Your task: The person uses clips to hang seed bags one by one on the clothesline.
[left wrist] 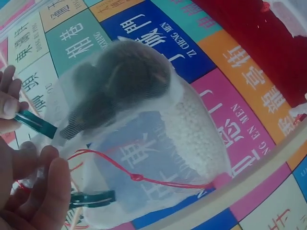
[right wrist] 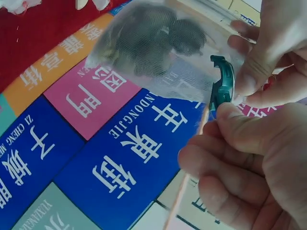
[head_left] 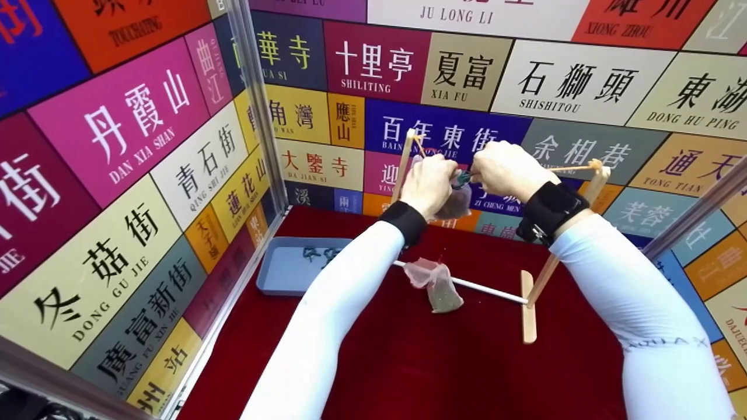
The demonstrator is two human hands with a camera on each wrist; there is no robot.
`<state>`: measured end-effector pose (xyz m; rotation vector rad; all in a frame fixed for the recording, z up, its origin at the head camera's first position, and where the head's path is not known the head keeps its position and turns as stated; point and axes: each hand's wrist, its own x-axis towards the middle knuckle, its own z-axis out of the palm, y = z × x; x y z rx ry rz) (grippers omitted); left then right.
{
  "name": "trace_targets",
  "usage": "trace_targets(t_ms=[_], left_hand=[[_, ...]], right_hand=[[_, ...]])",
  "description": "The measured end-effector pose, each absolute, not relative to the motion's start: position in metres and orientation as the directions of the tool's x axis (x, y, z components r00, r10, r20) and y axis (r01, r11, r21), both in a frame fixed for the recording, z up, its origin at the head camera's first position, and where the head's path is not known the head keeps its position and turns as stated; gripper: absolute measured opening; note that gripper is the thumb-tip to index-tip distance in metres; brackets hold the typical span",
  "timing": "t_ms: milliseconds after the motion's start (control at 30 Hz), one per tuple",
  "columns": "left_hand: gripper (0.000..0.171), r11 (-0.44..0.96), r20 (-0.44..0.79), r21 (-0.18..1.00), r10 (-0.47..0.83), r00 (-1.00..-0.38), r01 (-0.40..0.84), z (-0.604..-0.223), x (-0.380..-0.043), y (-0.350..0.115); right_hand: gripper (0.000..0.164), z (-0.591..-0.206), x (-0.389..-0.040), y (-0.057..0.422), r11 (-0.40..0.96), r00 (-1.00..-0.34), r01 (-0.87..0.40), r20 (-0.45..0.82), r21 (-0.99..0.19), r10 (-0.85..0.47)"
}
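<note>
Both hands are raised close together at the cord (head_left: 575, 168), which runs between two wooden posts. My left hand (head_left: 429, 184) pinches the gathered top of a mesh bag (head_left: 455, 203) with dark lumps inside. My right hand (head_left: 506, 168) holds a green clip (right wrist: 223, 81) between thumb and fingers, right at the bag's top edge. In the left wrist view, another mesh bag with white beads (left wrist: 192, 134) and a red drawstring (left wrist: 136, 177) hangs beside the dark one. A second green clip (left wrist: 93, 199) sits at its top, near the left fingertips.
A wooden post (head_left: 545, 274) with a flat foot (head_left: 528, 315) and a white rod (head_left: 490, 290) stand on the red cloth (head_left: 467, 361). Another mesh bag (head_left: 444, 294) lies over the rod. The blue-grey tray (head_left: 280, 286) at left holds green clips (head_left: 311, 253). Printed wall panels enclose the back and sides.
</note>
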<state>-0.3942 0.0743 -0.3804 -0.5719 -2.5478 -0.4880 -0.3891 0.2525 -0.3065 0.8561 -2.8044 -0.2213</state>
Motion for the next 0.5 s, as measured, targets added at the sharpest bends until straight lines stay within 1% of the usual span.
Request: trace_targets(t_ms=[67, 200, 300, 400, 500], left_hand=[[0.022, 0.846, 0.525, 0.241, 0.298, -0.797, 0.475, -0.382, -0.396, 0.074], [0.022, 0.840, 0.534, 0.235, 0.309, -0.787, 0.490, -0.385, -0.397, 0.072], [0.023, 0.837, 0.543, 0.213, 0.327, -0.774, 0.503, -0.387, -0.395, 0.071], [0.024, 0.835, 0.545, 0.191, 0.348, -0.763, 0.517, -0.389, -0.393, 0.068], [0.021, 0.832, 0.547, 0.173, 0.363, -0.754, 0.526, -0.389, -0.390, 0.065]], right_hand=[[0.015, -0.309, -0.389, 0.254, 0.821, -0.809, -0.545, 0.152, 0.171, -0.568], [0.029, -0.315, -0.388, 0.256, 0.834, -0.817, -0.535, 0.170, 0.135, -0.551], [0.038, -0.321, -0.388, 0.258, 0.856, -0.835, -0.511, 0.188, 0.082, -0.517], [0.040, -0.327, -0.386, 0.262, 0.869, -0.847, -0.495, 0.211, 0.024, -0.488], [0.041, -0.333, -0.384, 0.266, 0.870, -0.851, -0.492, 0.222, -0.024, -0.476]])
